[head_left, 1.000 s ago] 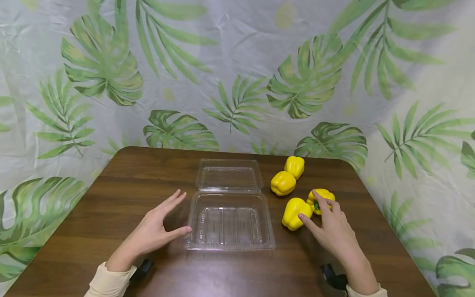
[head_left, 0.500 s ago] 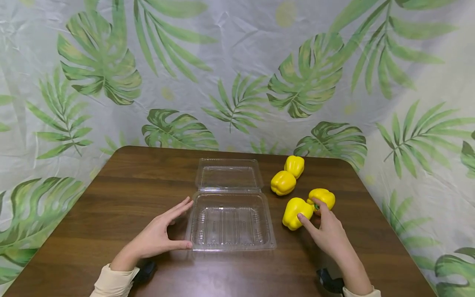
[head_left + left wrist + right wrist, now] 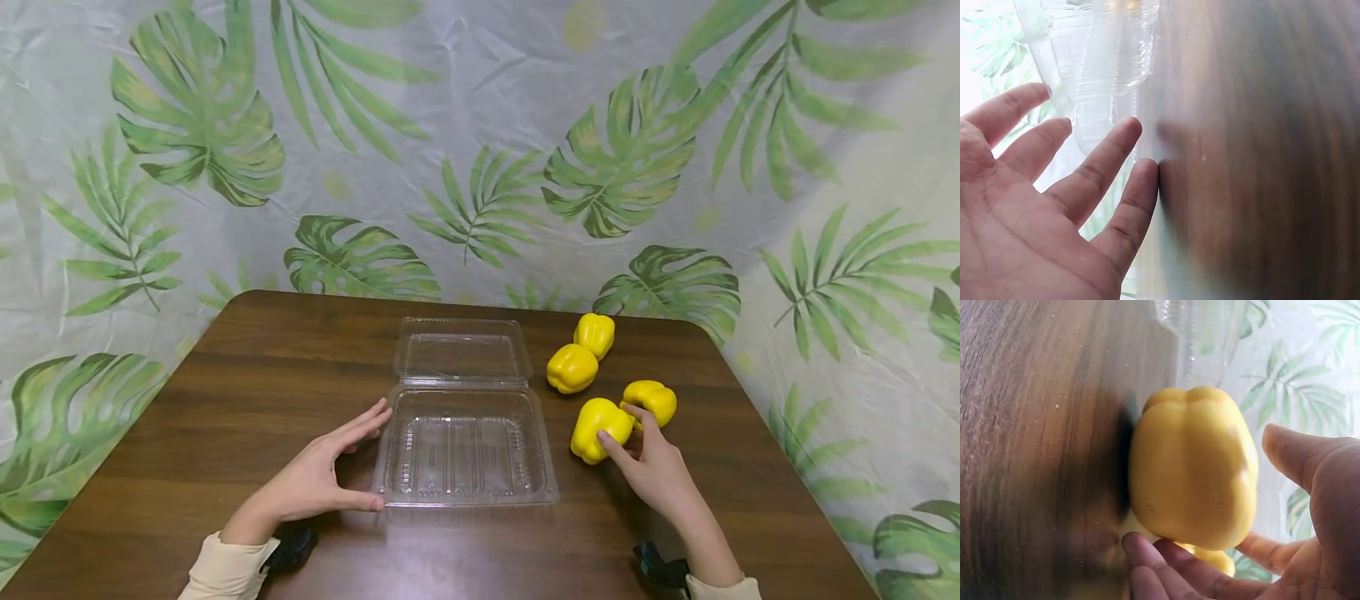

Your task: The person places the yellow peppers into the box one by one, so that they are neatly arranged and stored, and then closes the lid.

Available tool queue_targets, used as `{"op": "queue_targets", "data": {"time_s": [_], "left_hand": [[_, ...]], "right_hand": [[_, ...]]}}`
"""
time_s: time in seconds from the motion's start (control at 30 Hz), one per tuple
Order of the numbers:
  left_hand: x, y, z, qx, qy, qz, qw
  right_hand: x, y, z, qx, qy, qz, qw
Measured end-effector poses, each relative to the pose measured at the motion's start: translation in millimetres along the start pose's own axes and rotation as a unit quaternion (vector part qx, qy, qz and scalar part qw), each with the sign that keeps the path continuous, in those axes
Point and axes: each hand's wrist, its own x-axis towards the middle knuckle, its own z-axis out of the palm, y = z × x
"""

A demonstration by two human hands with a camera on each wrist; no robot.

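Note:
A clear plastic clamshell container [image 3: 465, 454] stands unfolded on the table in the head view, its lid [image 3: 461, 357] laid back behind the base. My left hand [image 3: 311, 477] is spread at the base's left side, thumb and fingertips right at the rim, fingers nearly straight. At the right, my right hand [image 3: 658, 468] reaches around the nearest yellow bell pepper [image 3: 600, 430]. In the right wrist view a narrow gap shows between the thumb [image 3: 1291, 447] and this pepper [image 3: 1194, 469], while the other fingers lie close along its lower end.
Another yellow bell pepper [image 3: 651, 402] lies just behind the right fingers. Two more, one nearer [image 3: 572, 369] and one farther pepper [image 3: 596, 336], sit together behind the container's right side. A leaf-patterned cloth [image 3: 480, 167] hangs beyond the brown wooden table [image 3: 300, 350].
My right hand has shifted left from the rear pepper toward the nearest one, its fingers drawing in. My left hand has moved slightly right to the container's rim. The peppers stay in place.

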Motion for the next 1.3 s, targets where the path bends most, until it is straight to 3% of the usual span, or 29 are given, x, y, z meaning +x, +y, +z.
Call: {"op": "queue_targets", "data": {"time_s": [0.27,0.57,0.83,1.3], "left_hand": [[0.2,-2.2,0.4,-0.002,0.004,0.014,0.9999],[0.2,-2.3,1.3,-0.006,-0.003,0.008,0.9999],[-1.3,-3.4,2.0,-0.006,0.001,0.010,0.9999],[-1.5,-2.7,1.8,-0.010,0.000,0.010,0.9999]], "right_hand": [[7.4,6.5,4.1,0.015,0.007,0.000,0.9999],[12.6,13.5,7.1,0.041,-0.001,0.003,0.9991],[17.2,19.6,7.8,0.107,-0.030,0.031,0.9933],[14.8,22.1,5.0,0.083,-0.054,0.050,0.9939]]}}
